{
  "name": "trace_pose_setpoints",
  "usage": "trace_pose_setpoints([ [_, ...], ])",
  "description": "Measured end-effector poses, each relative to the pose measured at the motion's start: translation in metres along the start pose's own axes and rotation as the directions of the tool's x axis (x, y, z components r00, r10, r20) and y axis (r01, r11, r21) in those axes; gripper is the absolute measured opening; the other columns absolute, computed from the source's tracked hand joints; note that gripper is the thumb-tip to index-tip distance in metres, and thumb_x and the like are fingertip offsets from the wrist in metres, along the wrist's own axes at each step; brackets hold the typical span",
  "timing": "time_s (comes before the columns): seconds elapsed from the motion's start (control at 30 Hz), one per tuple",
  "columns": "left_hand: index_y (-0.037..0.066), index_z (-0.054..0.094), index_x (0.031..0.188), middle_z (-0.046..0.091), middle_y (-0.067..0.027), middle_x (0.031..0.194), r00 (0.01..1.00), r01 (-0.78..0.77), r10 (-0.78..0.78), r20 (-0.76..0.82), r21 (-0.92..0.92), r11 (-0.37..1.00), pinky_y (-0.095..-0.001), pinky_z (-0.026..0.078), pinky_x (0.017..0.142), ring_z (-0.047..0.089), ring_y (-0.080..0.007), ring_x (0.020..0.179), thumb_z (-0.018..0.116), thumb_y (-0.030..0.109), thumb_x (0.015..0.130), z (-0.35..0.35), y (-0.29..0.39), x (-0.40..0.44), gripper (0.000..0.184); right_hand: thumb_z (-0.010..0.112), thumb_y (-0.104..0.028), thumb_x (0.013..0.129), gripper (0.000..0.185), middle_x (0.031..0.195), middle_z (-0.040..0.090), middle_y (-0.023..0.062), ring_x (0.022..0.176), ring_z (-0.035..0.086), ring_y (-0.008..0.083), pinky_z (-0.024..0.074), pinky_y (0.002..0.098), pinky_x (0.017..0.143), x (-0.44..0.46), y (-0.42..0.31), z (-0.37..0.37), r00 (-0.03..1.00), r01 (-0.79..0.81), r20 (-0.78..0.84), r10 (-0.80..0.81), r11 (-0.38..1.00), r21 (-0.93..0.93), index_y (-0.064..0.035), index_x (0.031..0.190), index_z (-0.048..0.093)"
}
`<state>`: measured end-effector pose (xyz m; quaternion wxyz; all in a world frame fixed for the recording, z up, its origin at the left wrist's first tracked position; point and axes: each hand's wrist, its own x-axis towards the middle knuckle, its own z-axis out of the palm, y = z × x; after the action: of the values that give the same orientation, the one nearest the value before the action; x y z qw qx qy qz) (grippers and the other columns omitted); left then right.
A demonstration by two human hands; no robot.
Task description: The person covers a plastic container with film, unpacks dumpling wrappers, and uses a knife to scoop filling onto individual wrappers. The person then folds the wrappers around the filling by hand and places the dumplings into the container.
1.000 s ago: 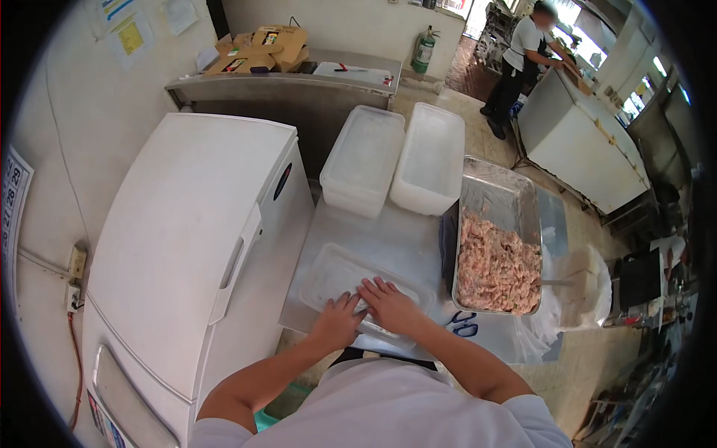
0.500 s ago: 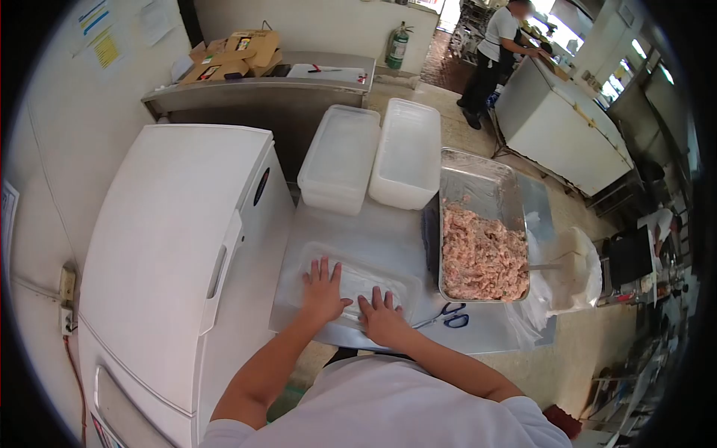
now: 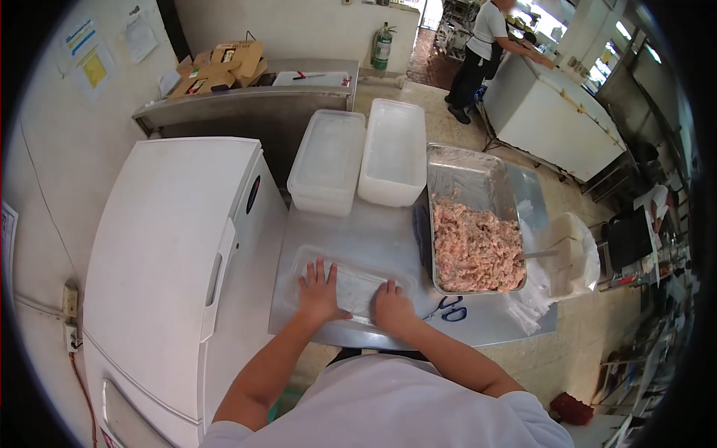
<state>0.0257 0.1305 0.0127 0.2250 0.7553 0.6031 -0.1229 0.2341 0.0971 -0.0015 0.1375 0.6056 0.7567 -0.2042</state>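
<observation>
A shallow clear plastic container [image 3: 355, 293] lies on the metal table [image 3: 382, 233] in front of me. Spread flat on its left part is my left hand [image 3: 319, 295], fingers apart. My right hand [image 3: 393, 308] rests on its right part with the fingers curled in; whether they hold anything is hidden. Blue-handled scissors [image 3: 452, 308] lie just right of my right hand. A metal tray [image 3: 467, 175] of minced meat mixture [image 3: 478, 246] stands further right, with a utensil handle [image 3: 539, 254] sticking out over its right edge.
Two white plastic tubs [image 3: 326, 160] [image 3: 393, 149] stand at the table's back. A white freezer [image 3: 168, 246] is on the left. Plastic bags [image 3: 575, 254] lie right of the tray. Behind are a counter with cardboard boxes [image 3: 224, 67] and a person [image 3: 478, 56] beside a white chest [image 3: 549, 123].
My hands have moved apart over the container, the left one spreading flat and the right one going right and curling. The view has shifted, so the surroundings sit further left.
</observation>
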Motion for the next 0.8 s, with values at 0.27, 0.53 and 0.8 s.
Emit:
trace_pose_setpoints([
  [0.27,0.004,0.017,0.165,0.006,-0.029,0.171,0.999,-0.018,0.015,0.029,0.094,0.995,-0.0657,0.021,0.122,0.009,-0.0509,0.157,0.092,0.061,0.061,-0.014,-0.007,0.005,0.14,0.065,-0.022,0.093,0.047,0.138,0.054,0.0337,0.126,0.056,0.0453,0.0496,0.0513,0.104,-0.047,-0.003,-0.02,0.941,0.248,-0.264,-0.213,0.963,0.107,0.0098,0.126,0.056],
  [0.53,0.008,0.063,0.135,0.05,-0.0179,0.154,0.949,-0.315,0.315,-0.01,-0.023,0.949,-0.0561,0.037,0.114,0.045,-0.0379,0.143,0.068,0.038,0.096,0.003,0.002,-0.023,0.05,0.069,-0.038,0.094,0.057,0.133,0.062,0.0231,0.129,0.057,0.0386,0.0371,0.0538,0.117,-0.061,0.004,0.012,0.924,0.364,-0.133,-0.358,0.931,0.023,0.0024,0.132,0.057],
  [0.8,0.007,0.073,0.119,0.067,-0.0159,0.136,0.878,-0.43,0.4,-0.263,-0.067,0.9,-0.0522,0.042,0.108,0.062,-0.0344,0.124,0.068,0.034,0.095,0.001,0.006,-0.038,0.037,0.066,-0.03,0.095,0.051,0.13,0.064,0.018,0.13,0.057,0.0361,0.0326,0.0557,0.12,-0.073,0.002,0.01,0.912,0.355,-0.206,-0.355,0.934,-0.039,0.0004,0.135,0.058],
])
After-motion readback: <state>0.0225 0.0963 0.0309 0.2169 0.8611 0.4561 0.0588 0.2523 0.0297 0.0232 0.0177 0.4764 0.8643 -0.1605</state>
